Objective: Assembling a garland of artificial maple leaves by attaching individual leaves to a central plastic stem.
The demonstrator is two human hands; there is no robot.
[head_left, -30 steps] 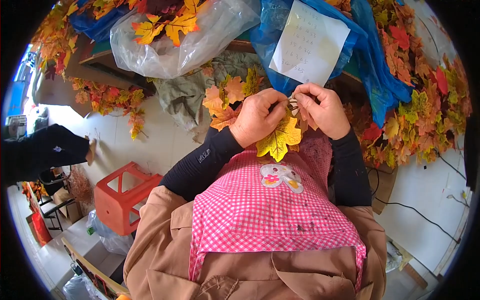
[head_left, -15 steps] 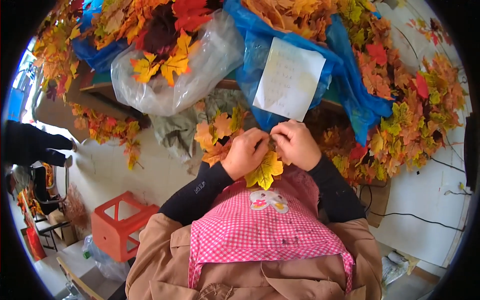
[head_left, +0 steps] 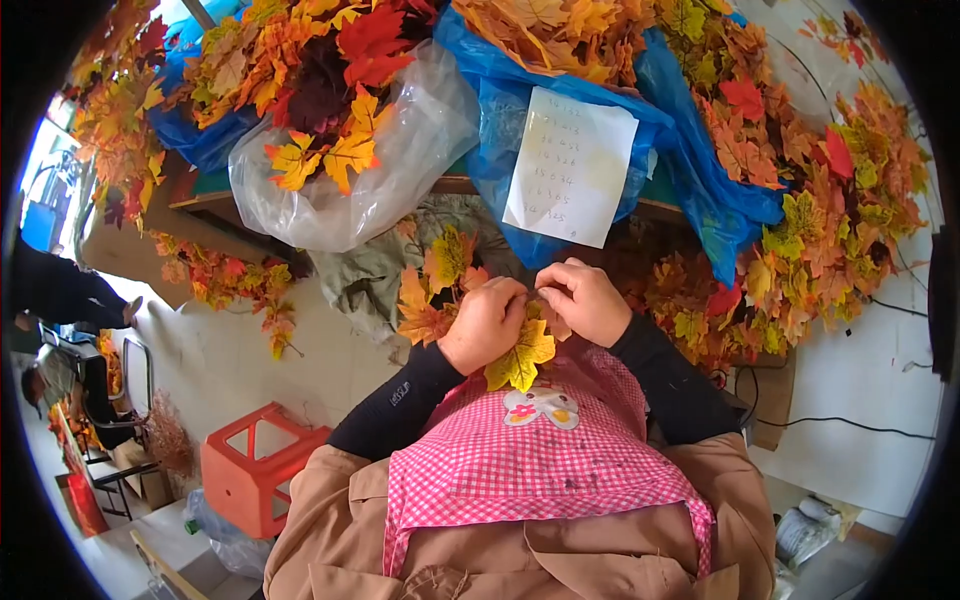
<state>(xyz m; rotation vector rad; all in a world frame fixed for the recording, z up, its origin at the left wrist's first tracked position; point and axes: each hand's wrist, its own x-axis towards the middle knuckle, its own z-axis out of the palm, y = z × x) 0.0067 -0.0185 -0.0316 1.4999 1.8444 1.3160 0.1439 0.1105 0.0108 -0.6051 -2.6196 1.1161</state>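
A table (head_left: 457, 185) with a wooden edge and a strip of green top runs across the upper part of the view, loaded with heaps of autumn-coloured leaves. On its left sits a clear plastic bag (head_left: 335, 205), orange and red leaves spilling over it; a blue plastic bag (head_left: 490, 120) hangs over the front edge at the middle. A grey-green cloth (head_left: 365, 280) drapes below the edge, and a thick leaf pile (head_left: 800, 240) spreads down the right side. The pale floor (head_left: 220, 345) carries a red-orange stool (head_left: 240, 480) at left and a black cable (head_left: 850, 424) at right. At the far left are a dark-clothed person (head_left: 70, 290) and a metal-framed chair (head_left: 115, 430).

A white paper sheet (head_left: 570, 168) lies against the blue bag, with short rows of handwritten figures in faint ink. Small pale lettering marks the black left sleeve (head_left: 390, 400), and the pink checked apron (head_left: 540, 465) bears a white rabbit patch.

The two hands are close together above the apron. The left hand (head_left: 484, 326) is closed on the upper end of a yellow leaf (head_left: 522, 358), which hangs below its fingers, with orange leaves (head_left: 422, 308) just beside it. The right hand (head_left: 590, 304) has its thumb and forefinger bent toward the left; whether they grip anything I cannot tell.
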